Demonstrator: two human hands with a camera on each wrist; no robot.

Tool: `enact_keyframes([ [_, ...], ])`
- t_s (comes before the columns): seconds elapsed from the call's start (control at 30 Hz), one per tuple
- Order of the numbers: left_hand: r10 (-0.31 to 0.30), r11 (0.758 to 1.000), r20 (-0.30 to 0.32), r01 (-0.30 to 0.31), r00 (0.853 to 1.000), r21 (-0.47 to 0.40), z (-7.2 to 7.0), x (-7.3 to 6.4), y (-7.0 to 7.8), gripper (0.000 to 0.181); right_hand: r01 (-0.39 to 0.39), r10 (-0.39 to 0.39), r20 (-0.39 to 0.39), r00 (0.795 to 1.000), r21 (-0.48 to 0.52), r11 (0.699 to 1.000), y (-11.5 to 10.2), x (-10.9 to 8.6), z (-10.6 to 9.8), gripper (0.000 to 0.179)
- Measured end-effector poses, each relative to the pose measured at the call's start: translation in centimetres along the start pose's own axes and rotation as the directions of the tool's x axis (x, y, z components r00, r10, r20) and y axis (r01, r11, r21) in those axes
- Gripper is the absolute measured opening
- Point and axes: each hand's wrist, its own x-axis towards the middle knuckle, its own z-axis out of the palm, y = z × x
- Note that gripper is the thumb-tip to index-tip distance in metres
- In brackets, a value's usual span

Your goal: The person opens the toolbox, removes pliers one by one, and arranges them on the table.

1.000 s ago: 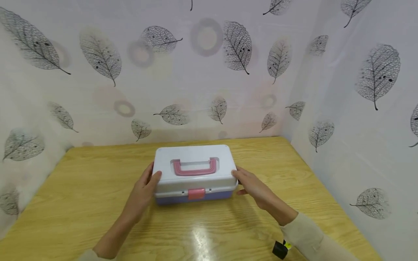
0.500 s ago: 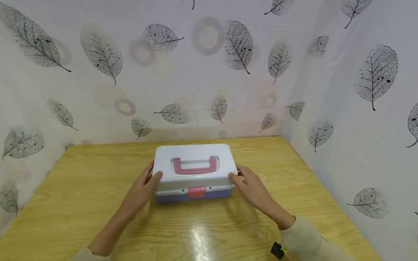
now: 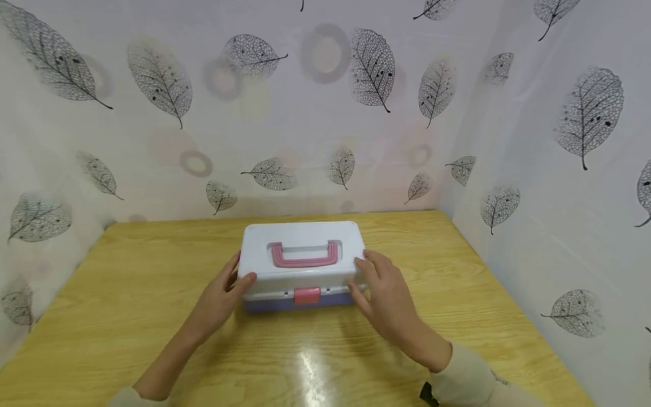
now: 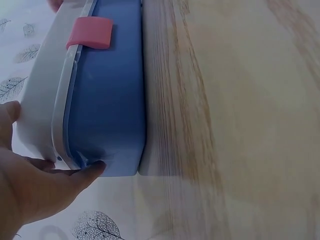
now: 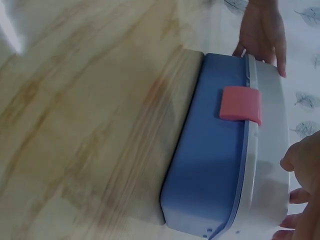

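A closed plastic storage box (image 3: 300,278) stands on the table, with a white lid, a purple-blue base, a pink folded handle (image 3: 305,262) and a pink front latch (image 3: 307,295). My left hand (image 3: 216,305) holds its left end, thumb on the lid's front corner. In the left wrist view the fingertips (image 4: 92,172) press against the end, at the seam and base. At the right front corner is my right hand (image 3: 389,297), its fingers spread and loosely bent over the lid's edge. In the right wrist view that hand's fingers (image 5: 300,196) are beside the lid.
The box rests on a wood-grain table (image 3: 152,271). Leaf-patterned cloth (image 3: 305,124) rises behind it and along both sides. A small black object (image 3: 428,394) lies near the right sleeve, partly covered by it.
My right hand has left its hold on the box's right end and moved left and round to the front corner, its fingers spreading. The left hand stays on the left end; the box stays put.
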Motion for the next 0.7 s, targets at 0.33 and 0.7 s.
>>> enact_keyframes([
  [0.33, 0.145, 0.988, -0.053, -0.141, 0.988, 0.065, 0.7, -0.1, -0.7, 0.096, 0.193, -0.196, -0.029, 0.98, -0.092, 0.977, -1.3, -0.8, 0.9, 0.047],
  [0.7, 0.277, 0.945, -0.102, -0.251, 0.956, 0.209, 1.2, -0.2, 0.3, 0.09, 0.154, -0.152, -0.041, 0.988, 0.071, 0.986, -3.1, -1.7, 2.2, 0.044],
])
